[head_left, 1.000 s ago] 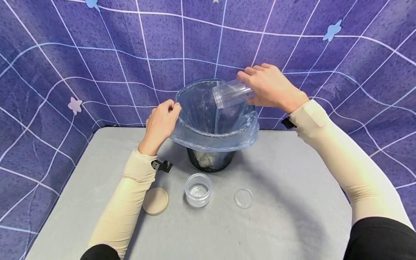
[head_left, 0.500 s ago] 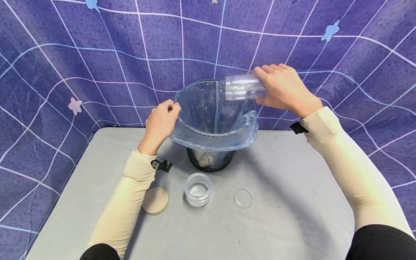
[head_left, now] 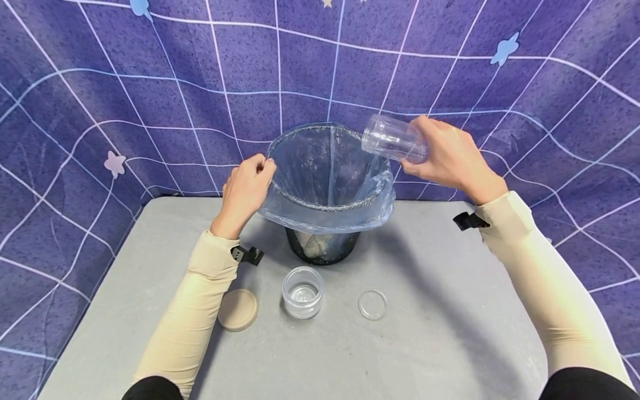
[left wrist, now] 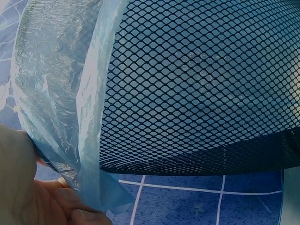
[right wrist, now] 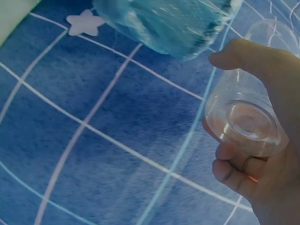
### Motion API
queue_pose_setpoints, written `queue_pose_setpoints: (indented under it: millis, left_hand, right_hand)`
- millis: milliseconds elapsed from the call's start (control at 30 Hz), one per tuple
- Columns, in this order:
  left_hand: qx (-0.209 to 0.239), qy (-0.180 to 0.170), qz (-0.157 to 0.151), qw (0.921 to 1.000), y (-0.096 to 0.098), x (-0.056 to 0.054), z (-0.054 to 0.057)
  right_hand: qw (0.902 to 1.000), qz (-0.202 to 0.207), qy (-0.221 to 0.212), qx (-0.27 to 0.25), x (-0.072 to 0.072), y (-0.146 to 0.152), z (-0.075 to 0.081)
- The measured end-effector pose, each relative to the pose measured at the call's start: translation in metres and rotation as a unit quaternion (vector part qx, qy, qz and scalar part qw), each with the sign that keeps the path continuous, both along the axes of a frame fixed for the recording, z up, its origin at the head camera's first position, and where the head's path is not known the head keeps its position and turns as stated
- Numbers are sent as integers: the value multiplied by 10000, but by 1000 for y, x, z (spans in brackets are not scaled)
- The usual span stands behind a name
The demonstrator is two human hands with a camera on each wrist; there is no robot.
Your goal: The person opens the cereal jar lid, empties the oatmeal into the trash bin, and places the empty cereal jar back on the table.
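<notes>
My left hand (head_left: 246,189) grips the left rim of a black mesh wastebasket (head_left: 322,247), with the fingers around the folded-over edge of its blue plastic liner (head_left: 325,219). In the left wrist view, the liner (left wrist: 91,103) bunches between thumb and fingers beside the mesh. My right hand (head_left: 452,158) holds a clear plastic jar (head_left: 392,139) on its side, its mouth turned left, at the wastebasket's upper right rim. From the right wrist view, thumb and fingers wrap around the jar (right wrist: 246,117) near its base. The jar looks see-through with no contents showing.
On the grey table (head_left: 430,333), in front of the wastebasket, stand a short clear open jar (head_left: 303,294) and, left of it, a round beige lid (head_left: 238,310). A thin clear disc (head_left: 372,304) lies to the right. A purple grid-patterned cloth (head_left: 150,100) hangs behind.
My right hand has carried the jar rightward, from over the wastebasket's opening to its right rim, and the jar's mouth has tipped from downward to slightly upward. My left hand keeps its hold.
</notes>
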State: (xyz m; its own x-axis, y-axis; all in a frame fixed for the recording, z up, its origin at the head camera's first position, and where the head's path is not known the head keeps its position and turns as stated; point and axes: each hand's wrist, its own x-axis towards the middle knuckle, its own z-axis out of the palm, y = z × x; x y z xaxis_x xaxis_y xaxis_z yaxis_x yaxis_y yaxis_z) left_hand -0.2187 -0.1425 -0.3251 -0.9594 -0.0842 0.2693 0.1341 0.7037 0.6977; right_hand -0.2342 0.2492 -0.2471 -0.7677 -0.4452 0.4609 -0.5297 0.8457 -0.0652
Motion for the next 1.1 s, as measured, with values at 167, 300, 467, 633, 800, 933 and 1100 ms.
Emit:
queue_pose_setpoints:
  millis: [167, 300, 467, 633, 800, 933, 1100]
  left_hand:
    - [-1, 5, 19, 10000, 0, -1, -1]
    - [9, -10, 9, 10000, 0, -1, -2]
    - [23, -27, 15, 10000, 0, 0, -2]
    - [39, -28, 31, 10000, 1, -1, -2]
    - [43, -65, 60, 10000, 1, -1, -1]
    - [34, -91, 44, 9999, 1, -1, -1]
    - [56, -64, 62, 9999, 1, -1, 0]
  right_hand:
    - [9978, -195, 61, -634, 5, 12, -22]
    - [9916, -345, 214, -1229, 11, 19, -45]
    - [9782, -548, 386, -1967, 20, 25, -78]
    - [9540, -769, 435, -2865, 31, 25, -111]
    - [9323, -824, -19, -3522, 49, 25, -150]
    - [9200, -920, -353, -3794, 64, 28, -179]
    - [9122, -1064, -696, -3894, 83, 28, -204]
